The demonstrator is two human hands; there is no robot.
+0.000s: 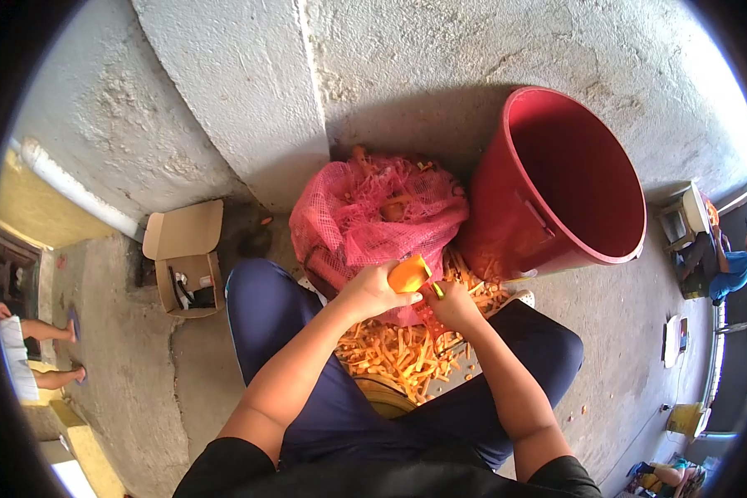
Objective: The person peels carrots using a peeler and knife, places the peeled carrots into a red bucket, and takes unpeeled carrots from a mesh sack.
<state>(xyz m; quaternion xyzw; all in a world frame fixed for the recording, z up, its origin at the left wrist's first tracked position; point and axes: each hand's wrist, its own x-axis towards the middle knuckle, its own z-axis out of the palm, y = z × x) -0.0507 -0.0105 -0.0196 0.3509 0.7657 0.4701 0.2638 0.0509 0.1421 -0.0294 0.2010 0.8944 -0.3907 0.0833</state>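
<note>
My left hand (pixel 372 292) is wrapped round an orange-yellow vegetable piece (pixel 409 274) at the middle of the view. Close beside it on the right, my right hand (pixel 454 304) is closed on a small tool with a yellow-green part (pixel 437 290); its blade is too small to make out. Below both hands, a heap of orange peelings (pixel 398 355) lies between my legs. A pink mesh sack (pixel 373 212) with orange pieces in it stands just beyond my hands.
A large red bin (pixel 498 199) stands at the sack's right, against the wall. An open cardboard box (pixel 184 232) sits on the floor to the left. One person's legs (pixel 54 332) show at far left, and other people are at far right.
</note>
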